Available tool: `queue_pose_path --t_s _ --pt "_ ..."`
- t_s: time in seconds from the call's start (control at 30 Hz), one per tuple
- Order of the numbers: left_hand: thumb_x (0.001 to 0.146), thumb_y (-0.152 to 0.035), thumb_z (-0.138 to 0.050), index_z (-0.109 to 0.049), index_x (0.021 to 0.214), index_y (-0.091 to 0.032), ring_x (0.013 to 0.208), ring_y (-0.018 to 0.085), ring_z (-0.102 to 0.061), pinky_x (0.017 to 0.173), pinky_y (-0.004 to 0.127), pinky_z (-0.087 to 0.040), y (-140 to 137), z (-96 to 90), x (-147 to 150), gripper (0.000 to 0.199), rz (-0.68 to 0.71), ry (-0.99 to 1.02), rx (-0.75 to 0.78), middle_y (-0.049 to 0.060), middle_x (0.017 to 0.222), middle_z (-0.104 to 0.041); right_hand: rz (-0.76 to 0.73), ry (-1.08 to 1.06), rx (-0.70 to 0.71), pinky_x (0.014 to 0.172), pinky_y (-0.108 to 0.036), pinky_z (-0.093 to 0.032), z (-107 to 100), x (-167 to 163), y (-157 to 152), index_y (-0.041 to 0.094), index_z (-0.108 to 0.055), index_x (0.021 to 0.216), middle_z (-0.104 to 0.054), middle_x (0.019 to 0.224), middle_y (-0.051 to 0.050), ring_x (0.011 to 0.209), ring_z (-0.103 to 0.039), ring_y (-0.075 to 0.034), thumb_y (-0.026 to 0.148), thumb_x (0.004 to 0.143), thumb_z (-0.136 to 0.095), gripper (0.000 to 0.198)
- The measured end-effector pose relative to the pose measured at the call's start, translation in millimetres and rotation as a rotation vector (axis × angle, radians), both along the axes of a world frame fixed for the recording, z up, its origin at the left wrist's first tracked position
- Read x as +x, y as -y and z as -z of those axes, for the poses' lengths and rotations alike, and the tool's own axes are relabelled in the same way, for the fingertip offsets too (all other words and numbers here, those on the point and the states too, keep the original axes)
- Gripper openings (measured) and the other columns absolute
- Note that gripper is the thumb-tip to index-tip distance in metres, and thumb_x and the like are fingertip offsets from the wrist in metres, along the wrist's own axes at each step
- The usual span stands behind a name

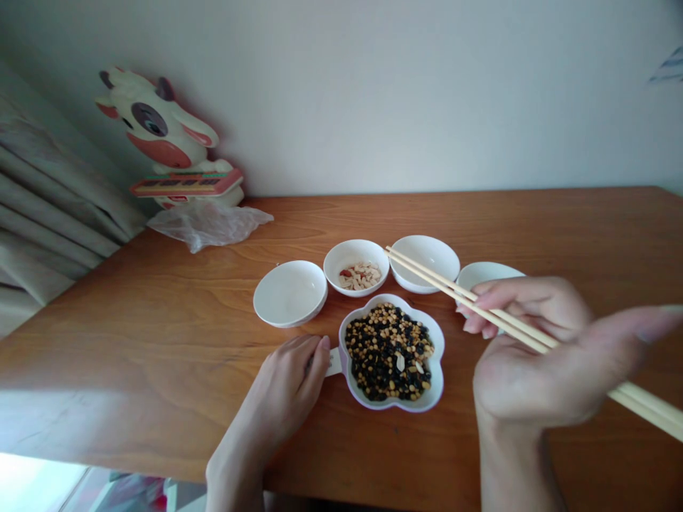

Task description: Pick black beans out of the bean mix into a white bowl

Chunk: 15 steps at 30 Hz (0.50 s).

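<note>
My left hand (292, 375) is closed around the handle of a flower-shaped dish (346, 377) with a pale purple rim. Black and yellow beans (387, 348) fill the dish, and a couple of pale seeds lie on top of them. Across my right hand (538, 355) rests a pair of chopsticks (432, 279), gripped by the fingers, with the thumb stretched away. Their tips point left and up, over the gap between two small white bowls. The bowl behind the dish (334, 259) holds pale seeds (361, 276) and a reddish piece.
Three other white bowls stand in the row: one at left (291, 293), one right of centre (425, 263), and one at far right (488, 272), partly behind my right hand. A cow-shaped toy keyboard (186, 186) and a clear plastic bag (213, 224) sit at the back left, near a curtain (48, 206).
</note>
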<state>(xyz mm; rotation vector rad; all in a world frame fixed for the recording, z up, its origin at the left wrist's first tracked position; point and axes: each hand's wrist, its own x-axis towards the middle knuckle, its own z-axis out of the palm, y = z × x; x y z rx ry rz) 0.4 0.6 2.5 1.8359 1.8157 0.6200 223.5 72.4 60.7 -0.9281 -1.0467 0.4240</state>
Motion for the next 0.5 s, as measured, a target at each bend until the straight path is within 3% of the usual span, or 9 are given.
queue_pose_path --t_s 0.17,0.23,0.37,0.5 --pt "0.107 -0.038 -0.038 -0.062 0.085 -0.022 0.080 0.020 -0.063 0.077 0.031 -0.041 -1 -0.8 1 0.036 0.013 0.005 -0.004 0.005 0.089 -0.072 0.008 -0.006 -0.049 0.045 -0.031 -0.040 -8 23 4 0.023 -0.058 0.052 -0.054 0.047 -0.003 0.043 -0.055 -0.015 0.046 0.106 -0.008 0.077" --pt "0.107 -0.038 -0.037 -0.062 0.085 -0.022 0.079 0.020 -0.062 0.076 0.030 -0.041 -1 -1.4 1 0.037 0.013 -0.001 -0.007 0.005 0.088 -0.071 -0.020 0.067 -0.161 0.046 -0.033 -0.039 -12 33 10 0.023 -0.057 0.052 -0.054 0.047 -0.003 0.045 -0.054 -0.016 0.052 0.105 -0.010 0.077" --pt "0.107 -0.039 -0.035 -0.061 0.083 -0.022 0.078 0.020 -0.061 0.074 0.030 -0.040 0 -2.4 3 0.039 0.021 -0.028 -0.019 0.004 0.086 -0.070 -0.282 0.298 -0.504 0.052 -0.032 -0.037 -19 57 22 0.023 -0.062 0.058 -0.057 0.053 -0.002 0.052 -0.052 -0.016 0.062 0.102 -0.018 0.074" --pt "0.107 -0.040 -0.035 -0.062 0.084 -0.022 0.079 0.020 -0.062 0.075 0.030 -0.041 1 -2.5 3 0.040 0.012 -0.036 -0.020 0.004 0.087 -0.071 -0.324 0.430 -0.641 0.054 -0.030 -0.037 -20 75 27 0.023 -0.060 0.059 -0.056 0.054 -0.001 0.055 -0.051 -0.015 0.067 0.101 -0.016 0.075"
